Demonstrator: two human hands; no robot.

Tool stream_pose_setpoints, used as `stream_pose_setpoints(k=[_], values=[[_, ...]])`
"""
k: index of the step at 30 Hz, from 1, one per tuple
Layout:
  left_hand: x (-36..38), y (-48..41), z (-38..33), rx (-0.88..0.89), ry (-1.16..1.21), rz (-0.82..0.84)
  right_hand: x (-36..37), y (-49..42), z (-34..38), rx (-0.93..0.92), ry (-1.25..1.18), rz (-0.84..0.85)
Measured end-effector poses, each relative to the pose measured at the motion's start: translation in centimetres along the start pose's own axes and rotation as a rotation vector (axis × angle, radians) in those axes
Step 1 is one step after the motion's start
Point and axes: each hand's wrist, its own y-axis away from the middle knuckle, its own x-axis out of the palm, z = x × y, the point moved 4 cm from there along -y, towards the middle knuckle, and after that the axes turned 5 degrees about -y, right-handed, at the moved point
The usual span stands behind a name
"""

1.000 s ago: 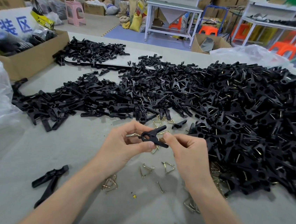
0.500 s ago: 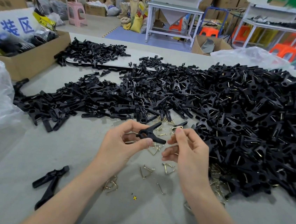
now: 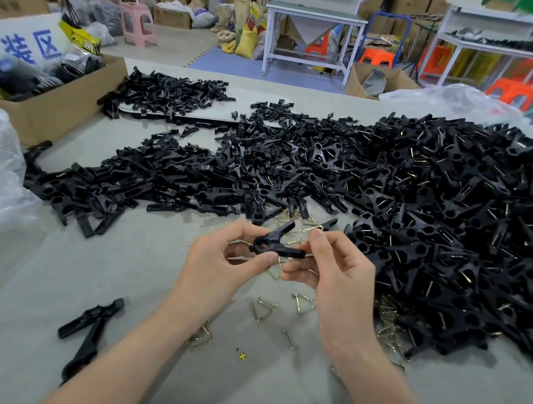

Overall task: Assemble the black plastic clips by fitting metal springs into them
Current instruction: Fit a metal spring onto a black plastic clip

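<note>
While one black plastic clip [image 3: 275, 247] hangs above the tabletop [image 3: 53, 278] at the centre of the view, stock stands as follows.

- Left hand [image 3: 219, 262]: thumb and forefinger pinch the clip near its pivot. Its handles are splayed, so it is probably already sprung, though no spring shows on it.
- Right hand [image 3: 338, 285]: fingers loosely curled just beside the clip's tail. Whether they touch it cannot be told.
- Done, by judgement: a large heap of assembled clips [image 3: 452, 237], brass wire glinting, from 1 to 4 o'clock. This is the greater share.
- Left to do: a spread of bare clip halves [image 3: 135, 184] from 9 to 11 o'clock, with a further lot [image 3: 171, 96] at 11 o'clock.
- Also left: two stray halves [image 3: 91, 325] at 7 o'clock.
- Loose metal springs [image 3: 267, 307] lie at 6 o'clock.
</note>
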Motion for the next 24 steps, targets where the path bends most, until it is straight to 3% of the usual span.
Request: stream_pose_setpoints(k=[12,24], values=[[0.46,-0.20,0.31,-0.195,0.389,0.066,-0.22,0.05,0.31,-0.123,0.103,-0.020],[0.62,0.03,-0.04,-0.189,0.392,0.106,-0.35,0.05,0.33,-0.111,0.107,-0.026]])
